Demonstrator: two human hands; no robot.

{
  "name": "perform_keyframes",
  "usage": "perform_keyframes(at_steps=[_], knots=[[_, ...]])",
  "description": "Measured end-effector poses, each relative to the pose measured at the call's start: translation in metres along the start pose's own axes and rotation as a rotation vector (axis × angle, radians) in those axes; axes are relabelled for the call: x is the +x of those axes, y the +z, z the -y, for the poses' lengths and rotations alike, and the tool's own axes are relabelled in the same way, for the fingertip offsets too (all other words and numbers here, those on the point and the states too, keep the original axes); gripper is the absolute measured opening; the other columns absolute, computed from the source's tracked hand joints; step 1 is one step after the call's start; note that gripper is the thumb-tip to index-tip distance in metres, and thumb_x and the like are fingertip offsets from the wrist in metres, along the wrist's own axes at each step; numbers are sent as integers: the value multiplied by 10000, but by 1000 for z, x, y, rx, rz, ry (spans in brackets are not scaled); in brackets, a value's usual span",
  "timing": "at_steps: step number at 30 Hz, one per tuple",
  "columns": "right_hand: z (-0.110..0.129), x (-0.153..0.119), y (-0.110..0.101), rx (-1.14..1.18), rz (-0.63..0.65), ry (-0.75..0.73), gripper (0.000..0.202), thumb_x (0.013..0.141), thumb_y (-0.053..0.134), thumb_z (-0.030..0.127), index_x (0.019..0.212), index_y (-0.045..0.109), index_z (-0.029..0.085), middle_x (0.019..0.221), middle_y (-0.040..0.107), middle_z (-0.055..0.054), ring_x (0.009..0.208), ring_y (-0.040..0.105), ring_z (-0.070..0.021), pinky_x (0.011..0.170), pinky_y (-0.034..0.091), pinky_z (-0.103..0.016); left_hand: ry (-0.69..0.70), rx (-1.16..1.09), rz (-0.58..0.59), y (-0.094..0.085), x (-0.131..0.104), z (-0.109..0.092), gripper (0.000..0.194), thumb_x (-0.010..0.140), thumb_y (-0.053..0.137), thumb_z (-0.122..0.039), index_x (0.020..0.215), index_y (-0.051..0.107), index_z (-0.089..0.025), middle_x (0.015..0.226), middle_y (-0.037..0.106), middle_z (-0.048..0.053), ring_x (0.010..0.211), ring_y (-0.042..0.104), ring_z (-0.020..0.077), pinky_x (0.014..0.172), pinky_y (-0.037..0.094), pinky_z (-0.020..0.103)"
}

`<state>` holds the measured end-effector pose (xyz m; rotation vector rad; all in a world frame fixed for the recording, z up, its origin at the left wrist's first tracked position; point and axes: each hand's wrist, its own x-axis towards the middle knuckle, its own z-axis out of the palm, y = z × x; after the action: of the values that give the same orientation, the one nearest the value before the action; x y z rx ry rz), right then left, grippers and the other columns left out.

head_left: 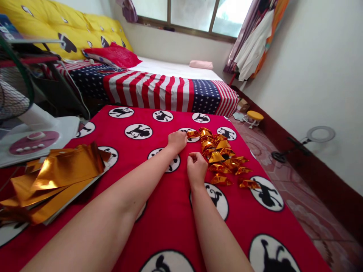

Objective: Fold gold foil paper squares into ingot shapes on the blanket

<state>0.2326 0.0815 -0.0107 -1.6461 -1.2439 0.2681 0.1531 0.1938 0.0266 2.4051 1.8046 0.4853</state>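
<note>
Seems to pinch 1 folded gold piece (193, 134) right of the closed left hand (177, 141). Curls the right hand (197, 167) loosely, cannot tell if gripping, left of the gold pile (215, 156). Could scatter the pile by brushing sideways.

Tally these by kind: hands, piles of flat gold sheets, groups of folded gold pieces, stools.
Hands (left hand, right hand): 2
Pile of flat gold sheets: 1
Group of folded gold pieces: 1 (pieces overlap)
Stool: 1
Total: 5
</note>
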Motion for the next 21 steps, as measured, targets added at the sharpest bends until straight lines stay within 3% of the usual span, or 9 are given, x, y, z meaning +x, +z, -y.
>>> perform_keyframes(at_steps=[6,10,14,18,21], knots=[[-2,-1,-2,17,10,8,166,795,490,209,804,656,197,756,687,-40,710,618,-190,706,466,-284,-14,6,15,0,13,-3,378,956,383,-399,1136,612,-158,1088,659,148,1040,632,294,876,469,369],[-2,0,-1,15,25,-19,178,788,482,208,801,659,198,759,692,-41,714,623,-188,711,470,-283,-101,-57,-41,0,2,4,479,930,451,-457,1278,471,-129,1116,629,164,1022,632,297,866,471,367],[-1,1,-1,-16,27,-21,181,771,494,222,790,671,193,752,700,-48,701,625,-192,691,471,-284,-85,-86,-67,3,-31,14,421,917,491,-341,1275,488,-121,1259,566,157,1159,547,253,982,410,331],[-1,3,0,-46,31,-21,189,760,503,240,791,684,194,751,709,-42,684,628,-185,703,477,-286,57,-37,-47,6,-75,14,484,929,438,-397,1354,485,-167,1467,441,125,1329,400,271,1118,280,410],[-1,3,0,-59,39,-26,206,748,503,238,802,696,190,755,718,-44,690,638,-183,719,482,-287,69,-5,-25,5,-104,10,540,937,396,-433,1417,449,-192,1538,358,119,1420,288,281,1165,180,469]])
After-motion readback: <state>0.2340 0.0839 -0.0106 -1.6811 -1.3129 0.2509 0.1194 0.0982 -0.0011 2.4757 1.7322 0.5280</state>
